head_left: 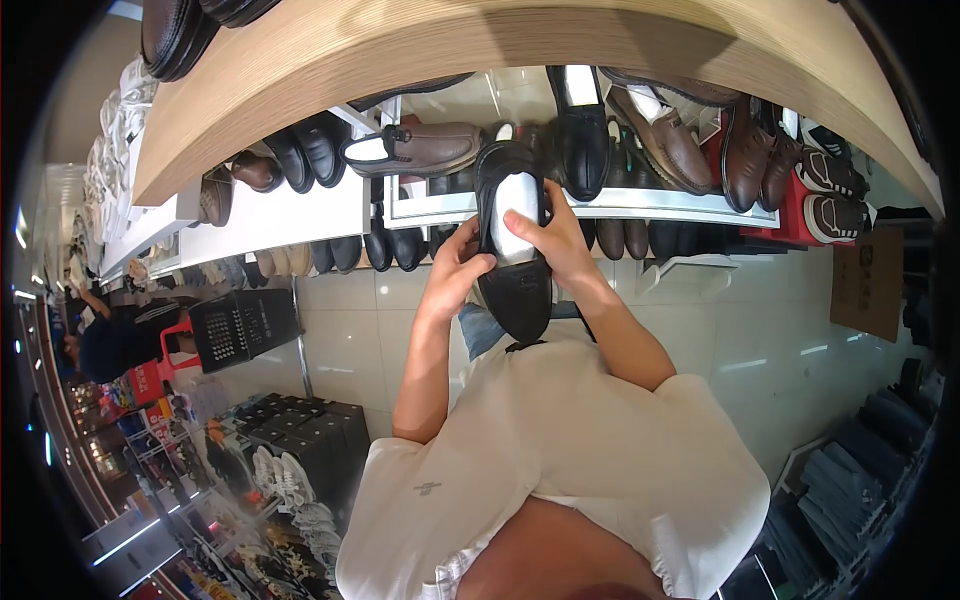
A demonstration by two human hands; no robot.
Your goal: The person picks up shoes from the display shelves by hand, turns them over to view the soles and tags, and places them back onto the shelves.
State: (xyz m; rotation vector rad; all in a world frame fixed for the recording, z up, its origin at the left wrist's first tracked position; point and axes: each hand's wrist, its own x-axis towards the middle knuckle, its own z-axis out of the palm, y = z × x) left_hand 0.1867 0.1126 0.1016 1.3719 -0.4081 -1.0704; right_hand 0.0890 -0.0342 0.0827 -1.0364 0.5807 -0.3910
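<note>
A black slip-on shoe [524, 300] with a white insole or lining is held up before my chest, its toe towards me. My left hand [452, 275] grips its left side, the thumb near the opening. On the other side my right hand [562, 240] is closed round the shoe, its thumb laid over the white inside. The fingers beneath the shoe are partly hidden. Just beyond it, a brown shoe [440, 150] lies sideways on the rack and another black shoe [582, 150] points towards me.
A curved wooden shelf [400, 70] spans the top, above a white-edged rack [620, 205] of shoes. A cardboard box [866, 285] stands right, with folded jeans [840, 500] below. At left are a black basket [245, 328], stacked dark boxes [310, 430] and another person [115, 340].
</note>
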